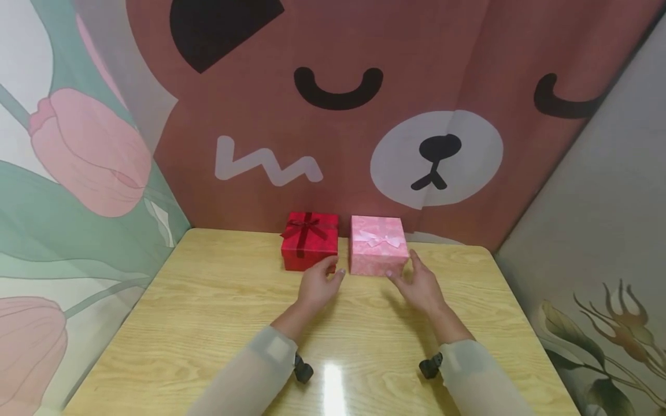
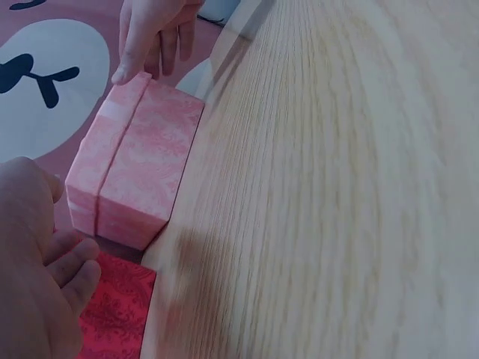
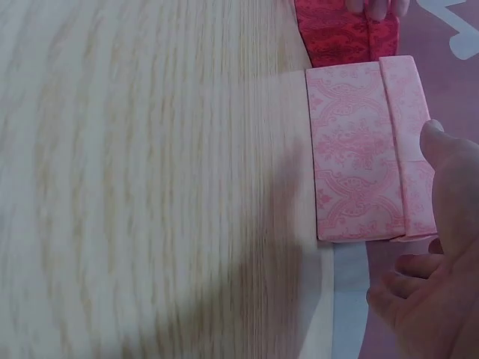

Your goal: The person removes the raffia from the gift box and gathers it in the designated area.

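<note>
At the back of the table a red gift box (image 1: pixel 302 261) with a dark red ribbon bow stands beside a pink patterned gift box (image 1: pixel 374 264) with a pale pink bow. A narrow gap separates them, and both lids are on. My left hand (image 1: pixel 316 287) is at the red box's front right corner, its fingers loosely bent and holding nothing. By the pink box's front right corner is my right hand (image 1: pixel 422 289); its thumb lies at the lid's front edge and its fingers are beside the right side. In the right wrist view the right hand's fingers (image 3: pixel 408 280) are relaxed.
The wooden table (image 1: pixel 208 323) has its back edge against a wall covering (image 1: pixel 250 110) printed with a bear face. Another printed wall (image 1: pixel 588 231) borders the right side, and a tulip-patterned one (image 1: pixel 88 156) the left. A small black device (image 1: pixel 303 370) sits at the left wrist.
</note>
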`<action>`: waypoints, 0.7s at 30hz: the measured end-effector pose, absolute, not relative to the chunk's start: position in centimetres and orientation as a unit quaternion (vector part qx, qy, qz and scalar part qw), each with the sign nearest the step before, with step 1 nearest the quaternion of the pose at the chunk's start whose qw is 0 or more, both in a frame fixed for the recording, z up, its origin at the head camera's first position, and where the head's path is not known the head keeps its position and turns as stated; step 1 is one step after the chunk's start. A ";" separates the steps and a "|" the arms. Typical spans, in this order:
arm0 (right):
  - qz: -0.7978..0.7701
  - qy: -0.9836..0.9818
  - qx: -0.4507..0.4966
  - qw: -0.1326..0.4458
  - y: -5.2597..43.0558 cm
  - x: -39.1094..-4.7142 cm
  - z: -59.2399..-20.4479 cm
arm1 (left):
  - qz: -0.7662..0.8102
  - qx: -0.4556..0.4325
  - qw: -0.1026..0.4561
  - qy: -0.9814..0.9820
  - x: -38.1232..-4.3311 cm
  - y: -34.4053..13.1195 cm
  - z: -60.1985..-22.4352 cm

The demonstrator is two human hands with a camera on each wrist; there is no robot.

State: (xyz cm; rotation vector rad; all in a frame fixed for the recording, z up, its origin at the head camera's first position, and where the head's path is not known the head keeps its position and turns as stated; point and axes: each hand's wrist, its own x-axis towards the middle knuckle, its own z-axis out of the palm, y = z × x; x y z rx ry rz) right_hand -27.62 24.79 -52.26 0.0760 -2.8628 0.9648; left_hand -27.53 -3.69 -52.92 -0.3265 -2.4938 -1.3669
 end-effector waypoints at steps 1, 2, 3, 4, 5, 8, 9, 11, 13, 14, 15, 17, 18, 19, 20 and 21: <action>0.322 -0.945 0.024 0.060 24.7 -27.8 -52.3 | -0.480 -0.115 0.139 -0.858 -27.6 -3.5 -53.0; 0.326 -0.943 0.020 0.060 24.6 -27.9 -52.4 | -0.484 -0.115 0.138 -0.856 -27.7 -3.4 -53.0; 0.329 -0.942 0.016 0.060 24.6 -28.0 -52.5 | -0.487 -0.116 0.137 -0.855 -27.7 -3.2 -53.1; 0.331 -0.942 0.014 0.060 24.5 -28.1 -52.5 | -0.493 -0.116 0.134 -0.852 -27.8 -3.0 -53.1; 0.334 -0.941 0.011 0.060 24.4 -28.2 -52.5 | -0.497 -0.116 0.130 -0.850 -27.9 -2.9 -53.2; 0.341 -0.938 0.007 0.058 24.4 -28.5 -52.5 | -0.496 -0.112 0.120 -0.853 -28.2 -2.2 -53.3; 0.343 -0.937 0.006 0.059 24.4 -28.6 -52.5 | -0.497 -0.111 0.117 -0.853 -28.3 -2.0 -53.3; 0.349 -0.935 0.005 0.060 24.5 -28.8 -52.4 | -0.493 -0.110 0.118 -0.855 -28.5 -1.5 -53.4; 0.352 -0.934 0.006 0.063 24.6 -28.9 -52.4 | -0.485 -0.111 0.126 -0.858 -28.7 -1.0 -53.5; 0.353 -0.933 0.006 0.066 24.6 -29.0 -52.4 | -0.483 -0.113 0.132 -0.858 -28.9 -0.8 -53.6; 0.356 -0.932 0.005 0.067 24.6 -29.1 -52.4 | -0.477 -0.115 0.139 -0.860 -29.0 -0.6 -53.7; 0.359 -0.931 0.006 0.069 24.6 -29.2 -52.5 | -0.460 -0.117 0.152 -0.867 -29.3 -0.2 -53.8; 0.360 -0.930 0.006 0.071 24.6 -29.3 -52.6 | -0.454 -0.116 0.157 -0.870 -29.4 0.0 -53.9; 0.363 -0.929 0.005 0.073 24.5 -29.4 -52.7 | -0.446 -0.116 0.163 -0.872 -29.6 0.1 -53.9; 0.366 -0.928 0.004 0.074 24.5 -29.5 -52.7 | -0.439 -0.115 0.165 -0.876 -29.7 0.3 -53.9; 0.368 -0.927 0.004 0.075 24.5 -29.5 -52.8 | -0.435 -0.112 0.166 -0.878 -29.8 0.5 -53.9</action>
